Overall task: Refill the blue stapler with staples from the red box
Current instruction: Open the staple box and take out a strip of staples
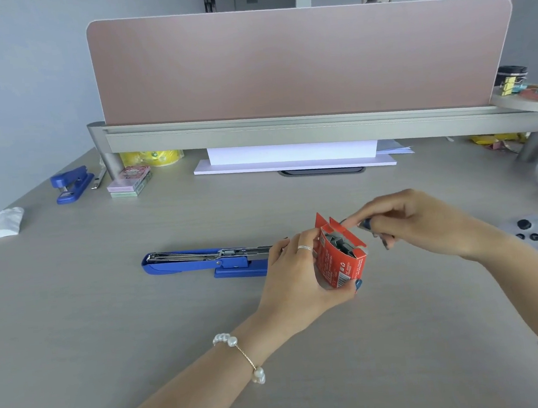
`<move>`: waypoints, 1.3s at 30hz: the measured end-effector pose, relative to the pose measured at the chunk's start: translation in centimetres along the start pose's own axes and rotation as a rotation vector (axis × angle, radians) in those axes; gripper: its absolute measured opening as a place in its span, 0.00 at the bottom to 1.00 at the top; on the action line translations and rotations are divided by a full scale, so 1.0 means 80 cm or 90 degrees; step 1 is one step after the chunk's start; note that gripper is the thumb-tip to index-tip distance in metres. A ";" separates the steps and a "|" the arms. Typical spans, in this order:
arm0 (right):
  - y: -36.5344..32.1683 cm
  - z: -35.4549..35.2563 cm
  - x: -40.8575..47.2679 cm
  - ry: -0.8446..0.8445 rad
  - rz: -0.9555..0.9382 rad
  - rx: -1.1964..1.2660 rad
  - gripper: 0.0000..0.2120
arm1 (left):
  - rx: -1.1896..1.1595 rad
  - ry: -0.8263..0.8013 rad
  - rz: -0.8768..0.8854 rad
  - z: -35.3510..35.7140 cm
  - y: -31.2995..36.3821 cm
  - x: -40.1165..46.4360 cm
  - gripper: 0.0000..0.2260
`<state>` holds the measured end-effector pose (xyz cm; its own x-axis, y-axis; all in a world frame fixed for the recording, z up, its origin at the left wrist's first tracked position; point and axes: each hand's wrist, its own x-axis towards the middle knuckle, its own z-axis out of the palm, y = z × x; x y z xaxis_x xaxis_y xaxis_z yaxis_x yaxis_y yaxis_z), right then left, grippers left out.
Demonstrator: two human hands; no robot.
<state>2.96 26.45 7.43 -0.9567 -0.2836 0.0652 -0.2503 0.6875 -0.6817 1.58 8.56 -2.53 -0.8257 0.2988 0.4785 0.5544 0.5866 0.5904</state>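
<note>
Here the left hand (296, 277) grips the red box (338, 256) w/ flaps up so the right hand (407, 220), fingers pinched at its mouth, can pull staples (338, 241); stapler (207, 262) lies opened flat on the tabletop (106, 301), just left.

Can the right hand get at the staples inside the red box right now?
Probably yes. The left hand holds the red box with its top flaps folded back, so the grey staples show in the opening. The right hand is at that opening, index finger on a flap, nothing between.
</note>
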 end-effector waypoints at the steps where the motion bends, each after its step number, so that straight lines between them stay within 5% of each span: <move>1: -0.002 0.003 0.000 -0.019 -0.004 -0.014 0.18 | -0.002 0.002 0.002 0.000 0.000 0.000 0.30; 12: -0.009 0.023 0.000 -0.048 -0.089 -0.188 0.16 | -0.024 -0.005 0.013 -0.002 0.001 -0.001 0.39; 19: -0.015 0.032 -0.002 -0.091 -0.061 -0.085 0.17 | -0.065 -0.003 0.030 -0.001 0.000 0.002 0.32; 24: -0.010 0.022 -0.001 -0.009 -0.040 0.016 0.18 | -0.169 -0.067 -0.018 -0.002 0.004 0.006 0.30; 28: -0.004 0.011 0.005 0.094 -0.008 0.046 0.12 | -0.148 -0.134 0.007 0.010 0.001 0.008 0.34; 39: 0.009 0.017 0.013 0.166 0.108 0.245 0.13 | -0.004 -0.259 -0.003 0.019 -0.005 0.009 0.33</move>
<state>2.03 25.74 6.04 -0.9969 0.0217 0.0761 -0.0612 0.3987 -0.9150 0.58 9.69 -3.44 -0.8014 0.5705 0.1796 0.5499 0.5846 0.5966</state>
